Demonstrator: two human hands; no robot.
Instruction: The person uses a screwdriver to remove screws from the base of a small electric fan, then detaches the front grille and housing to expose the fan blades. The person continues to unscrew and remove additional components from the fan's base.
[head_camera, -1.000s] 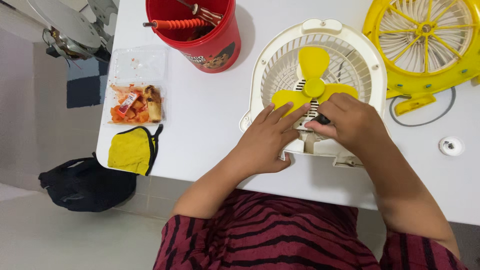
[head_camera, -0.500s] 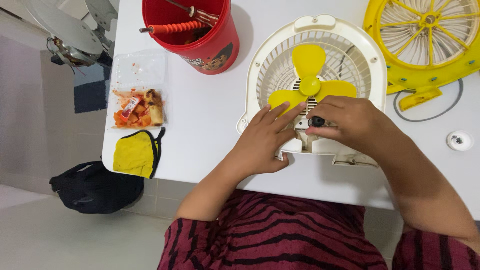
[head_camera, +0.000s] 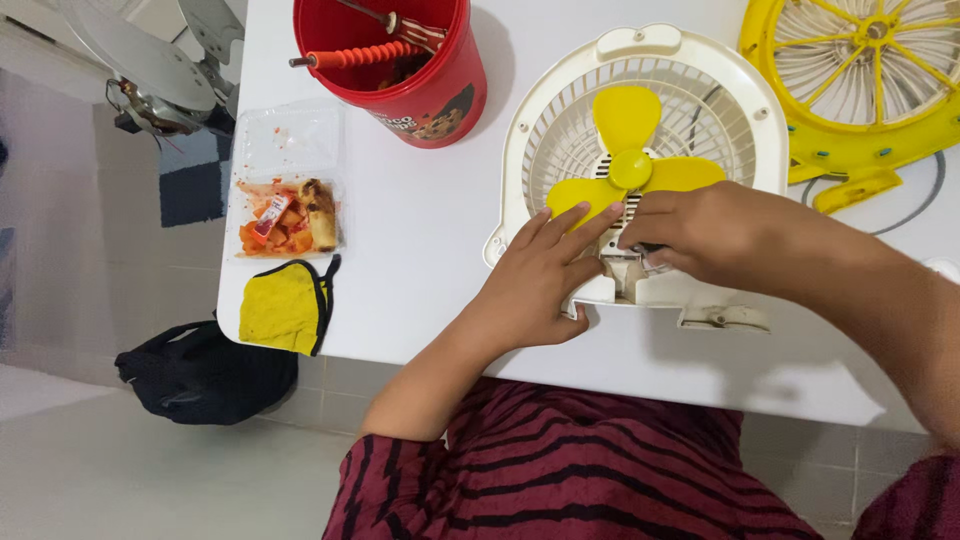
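Two bare hands work at one opened fan housing (head_camera: 655, 150) on a white tabletop (head_camera: 420, 240). On the floor at far left, below the tabletop's near edge, lies a black bag (head_camera: 200, 375). On the tabletop's left margin sit a yellow face mask (head_camera: 282, 305) with dark trim at the near edge and, just beyond it, a clear plastic food tray (head_camera: 285, 190) holding orange-red scraps. Further right at the far edge stands a red bucket (head_camera: 400, 60) with an orange-handled tool (head_camera: 355, 52) lying across its mouth.

The white fan housing lies flat, grille upward, right of centre, with a yellow three-blade propeller (head_camera: 630, 160) seated on its hub. The left hand (head_camera: 535, 280) rests flat on the housing's near left side, fingers (head_camera: 575, 225) spread and extended, the tips touching the left blade. The right hand (head_camera: 710, 235) lies just right of it, over the lower middle of the housing beneath the hub; its fingers are curled narrow and pinched at that spot, but what they grip cannot be told, as the hand hides it. The two hands nearly touch at the fingertips.

At far right a yellow fan grille (head_camera: 870, 80) lies flat, partly cut off by the frame, over a thin grey cord (head_camera: 905, 215).
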